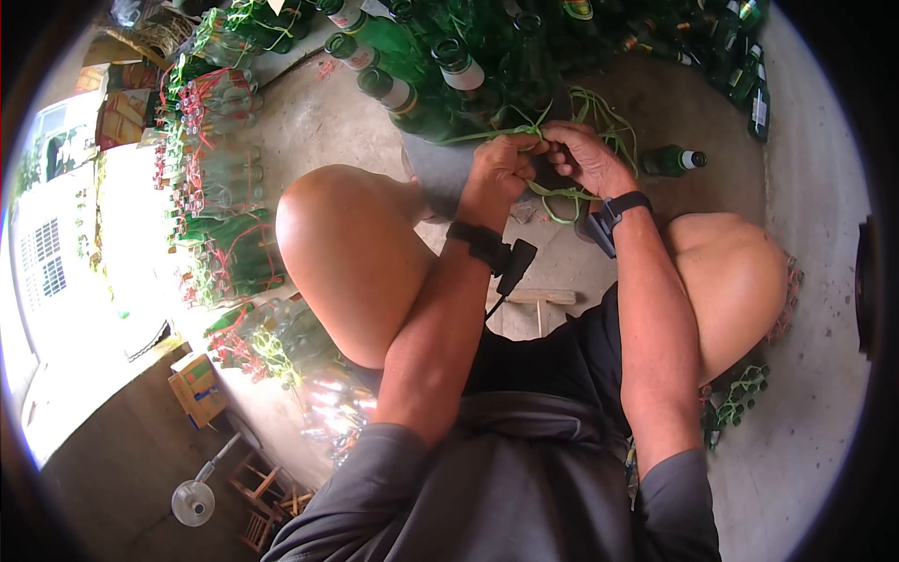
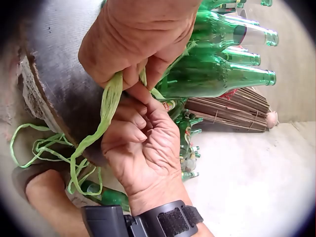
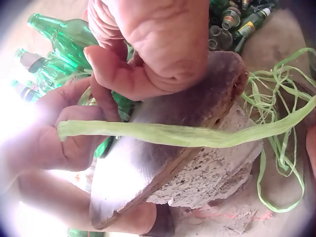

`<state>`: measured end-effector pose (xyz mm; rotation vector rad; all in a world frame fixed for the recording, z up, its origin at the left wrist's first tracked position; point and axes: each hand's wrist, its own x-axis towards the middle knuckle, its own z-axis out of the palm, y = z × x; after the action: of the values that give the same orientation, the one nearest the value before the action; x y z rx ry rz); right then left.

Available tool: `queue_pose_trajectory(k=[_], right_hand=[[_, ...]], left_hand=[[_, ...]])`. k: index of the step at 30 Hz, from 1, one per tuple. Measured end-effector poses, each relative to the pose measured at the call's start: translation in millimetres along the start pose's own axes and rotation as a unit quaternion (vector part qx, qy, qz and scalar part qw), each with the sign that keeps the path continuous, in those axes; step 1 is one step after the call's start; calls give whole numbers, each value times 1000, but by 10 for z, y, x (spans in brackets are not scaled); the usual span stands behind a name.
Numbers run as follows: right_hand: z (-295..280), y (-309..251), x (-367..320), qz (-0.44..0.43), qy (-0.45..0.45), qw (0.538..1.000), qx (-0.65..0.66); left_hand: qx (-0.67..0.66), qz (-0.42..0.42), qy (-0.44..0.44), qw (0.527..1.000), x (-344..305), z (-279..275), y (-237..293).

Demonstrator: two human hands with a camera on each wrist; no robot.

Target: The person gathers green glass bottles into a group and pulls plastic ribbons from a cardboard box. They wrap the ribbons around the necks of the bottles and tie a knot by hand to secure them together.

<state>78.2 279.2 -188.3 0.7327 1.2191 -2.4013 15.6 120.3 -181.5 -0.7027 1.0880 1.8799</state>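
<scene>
Both hands meet at the near side of a cluster of green bottles (image 1: pixel 459 70), at a pale green plastic strip (image 1: pixel 449 140). My left hand (image 1: pixel 506 164), close and large in the left wrist view, pinches the strip (image 2: pixel 111 101) with curled fingers. My right hand (image 1: pixel 585 157) pinches it too, fingertips against the left ones. In the right wrist view, a flat length of strip (image 3: pixel 197 136) crosses in front of the left hand (image 3: pixel 79 138), below the right hand (image 3: pixel 158 49). The exact crossing of the strip is hidden between the fingers.
The bottles stand by a dark slab (image 3: pixel 173 108) on a rough block (image 3: pixel 207 173). Loose strip (image 3: pixel 281 98) lies in loops on the right. One bottle (image 1: pixel 672 161) lies on the floor; more bottles (image 1: pixel 225 169) line the left. A fan (image 1: pixel 193 503) stands lower left.
</scene>
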Motion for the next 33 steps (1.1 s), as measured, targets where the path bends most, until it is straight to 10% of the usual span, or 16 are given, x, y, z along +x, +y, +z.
queue_pose_trajectory(k=[33], right_hand=[[81,135,59,4,51,997,61]], left_hand=[[83,31,-56,995,-42,-65,-22]])
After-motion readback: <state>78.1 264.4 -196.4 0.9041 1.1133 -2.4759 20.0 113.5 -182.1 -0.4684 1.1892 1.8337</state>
